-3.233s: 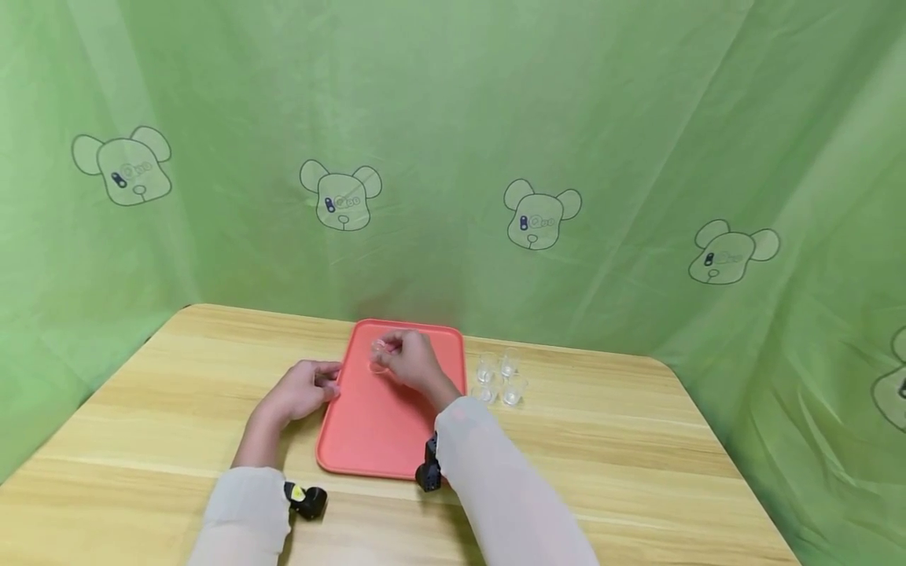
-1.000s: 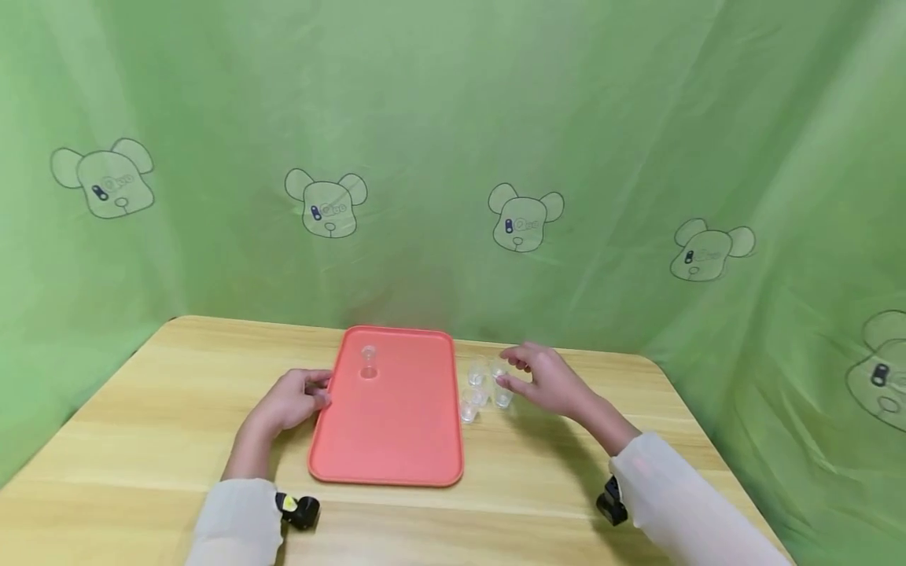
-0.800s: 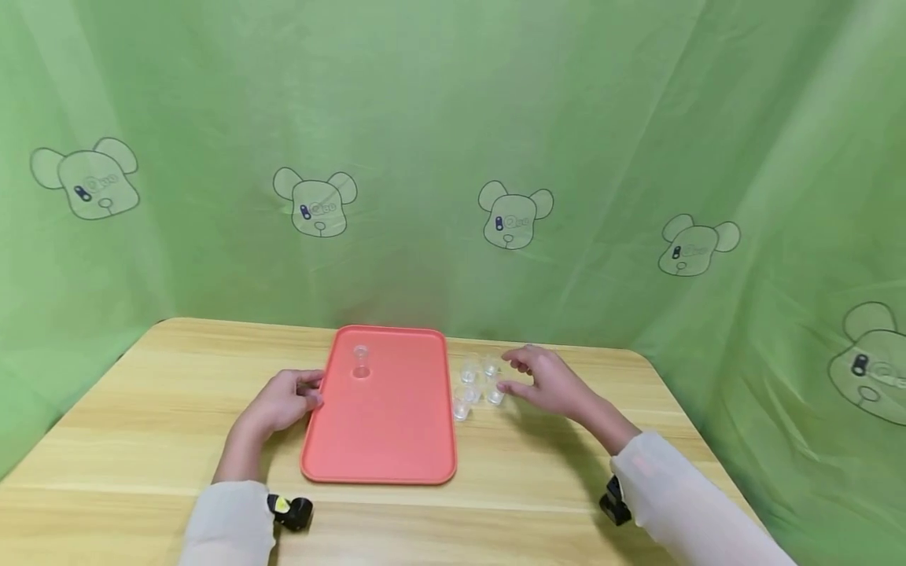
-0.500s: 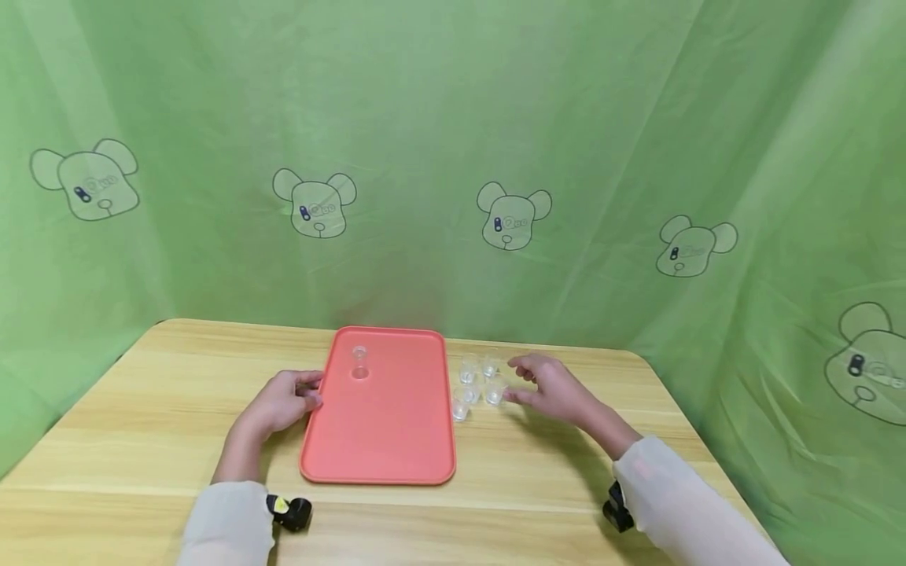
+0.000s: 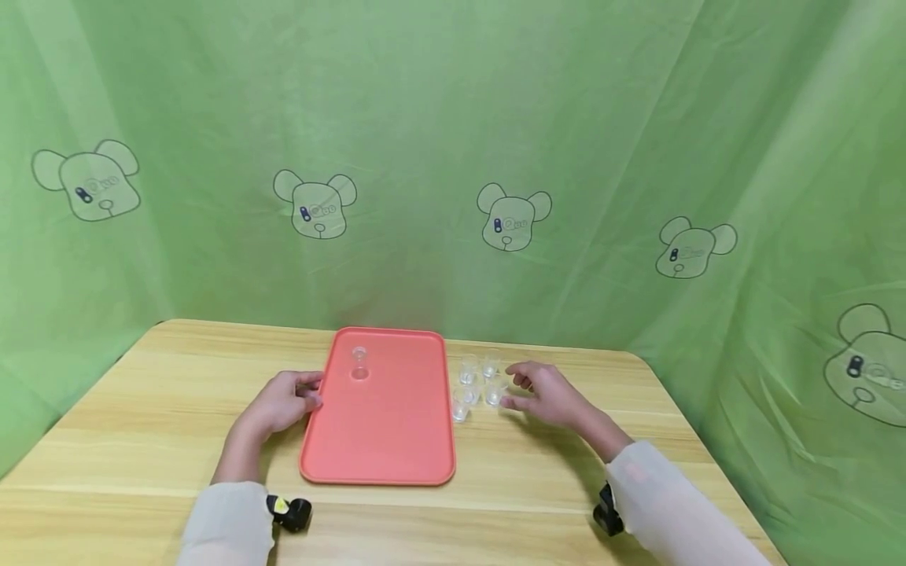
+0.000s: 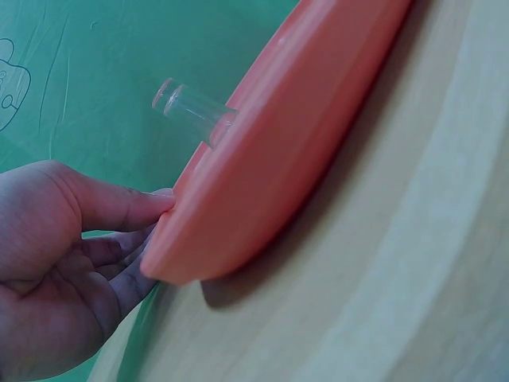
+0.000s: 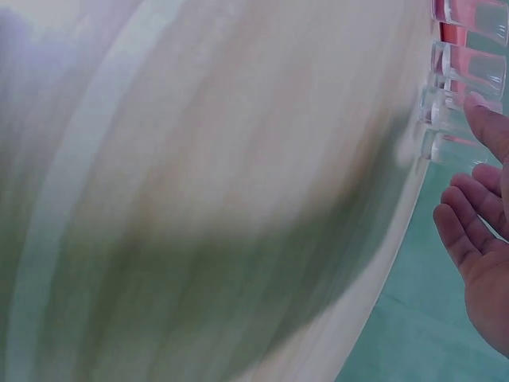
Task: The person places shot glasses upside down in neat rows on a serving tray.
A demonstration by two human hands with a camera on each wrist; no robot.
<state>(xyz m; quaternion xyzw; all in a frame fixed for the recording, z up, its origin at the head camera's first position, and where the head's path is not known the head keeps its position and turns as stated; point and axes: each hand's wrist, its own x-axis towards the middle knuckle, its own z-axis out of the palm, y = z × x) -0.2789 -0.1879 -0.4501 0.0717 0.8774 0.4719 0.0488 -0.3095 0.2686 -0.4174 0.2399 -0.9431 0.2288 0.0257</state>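
Observation:
On the red tray [image 5: 382, 424] a small clear shot glass [image 5: 359, 363] stands upside down near the back left. The left wrist view shows the same glass [image 6: 191, 110] with its wider rim down on the tray. My left hand [image 5: 280, 402] holds the tray's left edge, its thumb on the rim and fingers at the side. To the right of the tray, several clear shot glasses [image 5: 468, 371] stand upright in a close group. Beside them is my right hand [image 5: 548, 395], fingers loosely bent and holding nothing. Its thumb is close to the nearest glass [image 5: 495, 393]; contact cannot be told.
A wood-patterned table [image 5: 531, 487] carries everything. Behind it and along both sides hangs a green curtain [image 5: 425, 118] printed with bear heads. Each wrist wears a black camera [image 5: 292, 515] below the sleeve.
The right hand has let go of the shot glass, now upside down on the tray, and moved right to the other glasses. Those glasses are grouped differently. The left hand stays at the tray.

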